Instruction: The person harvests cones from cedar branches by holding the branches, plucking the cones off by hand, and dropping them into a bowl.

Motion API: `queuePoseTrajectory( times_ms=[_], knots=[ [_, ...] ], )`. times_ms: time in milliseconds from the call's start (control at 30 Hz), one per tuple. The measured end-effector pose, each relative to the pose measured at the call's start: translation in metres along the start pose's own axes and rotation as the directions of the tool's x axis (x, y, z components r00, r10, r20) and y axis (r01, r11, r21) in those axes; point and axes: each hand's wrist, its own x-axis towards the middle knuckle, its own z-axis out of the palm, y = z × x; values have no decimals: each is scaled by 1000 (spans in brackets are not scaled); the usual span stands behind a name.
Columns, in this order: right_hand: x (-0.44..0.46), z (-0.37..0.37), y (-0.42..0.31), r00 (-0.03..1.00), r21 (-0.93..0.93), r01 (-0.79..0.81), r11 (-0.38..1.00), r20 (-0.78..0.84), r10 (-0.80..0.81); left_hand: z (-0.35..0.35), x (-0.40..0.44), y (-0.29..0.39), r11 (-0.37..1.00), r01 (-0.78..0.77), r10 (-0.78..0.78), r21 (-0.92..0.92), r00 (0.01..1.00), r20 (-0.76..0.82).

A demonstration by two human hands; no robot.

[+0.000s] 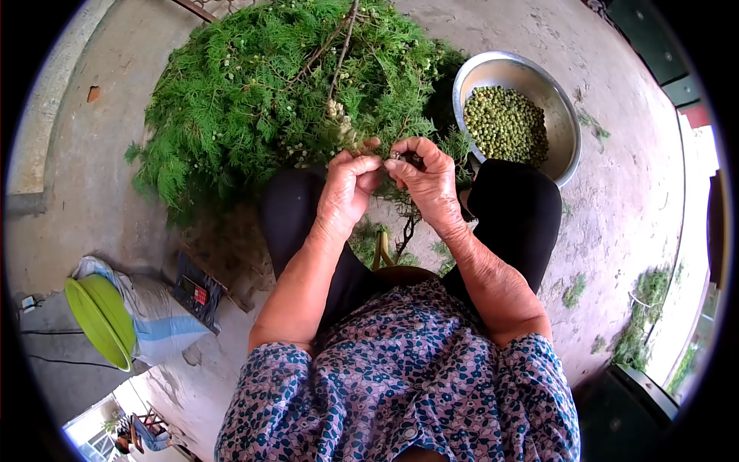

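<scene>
A large heap of green cypress branches (285, 100), dotted with small pale cones, lies in front of my knees. My left hand (348, 189) is closed, thumb against fingers, on a cypress sprig (350, 141) at the near edge of the heap. Close beside it, my right hand (429, 185) pinches with curled fingers at what looks like a small cone (395, 155); its palm side is mostly hidden. To the right stands a metal basin (566, 127) holding many green cones (504, 127).
At left, a lime-green plastic basin (98, 323) leans by a white and blue sack (158, 308). Loose green sprigs (650, 308) lie on the concrete floor (600, 223) at right. A person (142, 435) sits far off at lower left.
</scene>
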Motion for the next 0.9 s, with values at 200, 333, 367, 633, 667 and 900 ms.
queuePoseTrajectory(
  times_ms=[200, 333, 367, 633, 667, 900],
  knots=[
    [-1, -2, -5, 1000, -92, 30, 995, -3, -30, 2, -7, 4, 995, 95, -95, 40, 995, 3],
    [0, -2, -3, 988, -214, 151, 965, 23, -150, 3, -9, 2, 997, 35, -34, 65, 999, -19],
    [0, -2, -2, 982, -221, 187, 957, 35, -184, 2, -9, 1, 995, 13, -10, 95, 1000, -25],
    [3, -3, -3, 988, -54, 113, 992, 108, -107, 5, -10, 3, 985, -66, 76, 157, 995, -58],
    [3, -3, -2, 989, -54, 112, 992, 107, -106, 3, -9, 4, 985, -58, 68, 161, 996, -52],
    [4, -1, -1, 993, 12, 92, 996, 79, -93, 4, -9, 3, 967, -120, 134, 226, 990, -48]
  ],
)
